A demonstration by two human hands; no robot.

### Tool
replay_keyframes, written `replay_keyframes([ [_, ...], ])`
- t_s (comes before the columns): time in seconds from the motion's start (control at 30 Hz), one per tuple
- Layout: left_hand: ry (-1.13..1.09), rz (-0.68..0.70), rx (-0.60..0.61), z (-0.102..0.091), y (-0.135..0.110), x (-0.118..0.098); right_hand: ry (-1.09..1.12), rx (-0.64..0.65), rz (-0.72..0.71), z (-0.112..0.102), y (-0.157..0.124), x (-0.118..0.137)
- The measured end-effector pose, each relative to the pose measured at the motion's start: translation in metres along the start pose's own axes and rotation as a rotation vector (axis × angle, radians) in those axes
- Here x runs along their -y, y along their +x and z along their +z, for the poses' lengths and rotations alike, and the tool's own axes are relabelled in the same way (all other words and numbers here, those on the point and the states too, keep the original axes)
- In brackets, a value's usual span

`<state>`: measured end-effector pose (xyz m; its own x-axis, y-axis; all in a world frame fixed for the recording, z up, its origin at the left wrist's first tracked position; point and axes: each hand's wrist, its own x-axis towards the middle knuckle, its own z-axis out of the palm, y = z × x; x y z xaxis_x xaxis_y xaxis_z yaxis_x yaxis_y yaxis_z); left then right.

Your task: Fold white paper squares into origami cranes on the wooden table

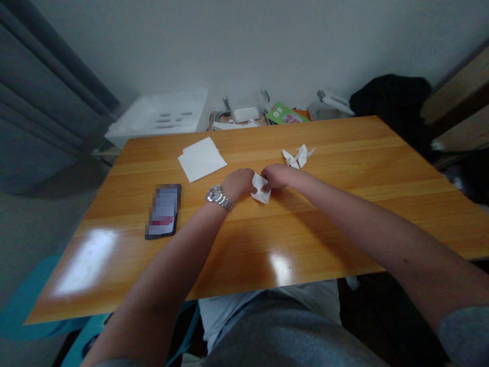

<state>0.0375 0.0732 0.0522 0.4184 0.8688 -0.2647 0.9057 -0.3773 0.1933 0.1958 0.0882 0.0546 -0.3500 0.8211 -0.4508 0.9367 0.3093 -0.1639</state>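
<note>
A folded white paper (pixel 261 196) sits just right of the centre of the frame, at or just over the wooden table (pixel 328 224); the left hand (pixel 239 182) has its fingers closed on the paper's left edge, and the right hand (pixel 277 176) pinches it from the right, thumb and fingers drawn close together; whether the paper touches the tabletop I cannot tell.

A silver wristwatch (pixel 219 197) circles the left wrist; just beyond the right hand, a little right of centre, lie winged paper figures (pixel 301 155), close together; left of centre and above the left hand, white sheets (pixel 202 160) overlap in a small stack; farther left and lower, a phone (pixel 164 210) lies face up, its screen blurred.

Past the table's far edge, a white bin (pixel 168 114) stands at upper left; a green booklet (pixel 286 113) shows at upper centre; black cloth (pixel 391 97) is heaped at upper right; a grey curtain (pixel 42 102) hangs at the far left, and a teal chair (pixel 32 295) shows at lower left.
</note>
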Motion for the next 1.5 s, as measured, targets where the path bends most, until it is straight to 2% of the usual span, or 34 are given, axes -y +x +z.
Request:
replay_keyframes([
  [0.17, 0.044, 0.001, 0.06, -0.006, 0.007, 0.002, 0.022, 0.064, 0.013, -0.004, 0.003, 0.0],
  [0.3, 0.044, 0.017, 0.173, -0.013, 0.008, 0.0, 0.06, 0.095, 0.034, -0.004, 0.004, -0.001],
  [0.47, 0.032, 0.005, 0.196, -0.015, 0.012, -0.001, 0.158, 0.131, 0.053, 0.001, 0.005, -0.004],
  [0.53, 0.016, 0.001, 0.155, -0.012, 0.015, 0.002, 0.205, 0.142, 0.05, 0.004, 0.005, -0.005],
  [0.63, -0.043, 0.012, -0.019, -0.007, 0.018, 0.01, 0.238, 0.14, 0.037, 0.005, 0.005, -0.007],
  [0.7, -0.128, 0.127, -0.147, -0.003, 0.02, 0.015, 0.244, 0.131, 0.025, 0.006, 0.004, -0.008],
  [0.77, -0.148, 0.264, -0.124, 0.001, 0.022, 0.02, 0.245, 0.12, 0.012, 0.007, 0.003, -0.009],
  [0.83, -0.153, 0.308, -0.09, 0.003, 0.024, 0.023, 0.235, 0.108, 0.002, 0.008, 0.002, -0.01],
  [1.1, -0.165, 0.164, 0.034, 0.014, 0.023, 0.029, 0.088, 0.021, -0.008, 0.012, 0.006, -0.012],
  [1.33, -0.174, 0.062, 0.036, 0.018, 0.01, 0.025, 0.102, 0.114, -0.041, 0.007, -0.009, -0.012],
  [1.5, -0.187, 0.096, 0.015, 0.017, 0.0, 0.017, 0.109, -0.009, -0.133, 0.01, -0.012, -0.015],
])
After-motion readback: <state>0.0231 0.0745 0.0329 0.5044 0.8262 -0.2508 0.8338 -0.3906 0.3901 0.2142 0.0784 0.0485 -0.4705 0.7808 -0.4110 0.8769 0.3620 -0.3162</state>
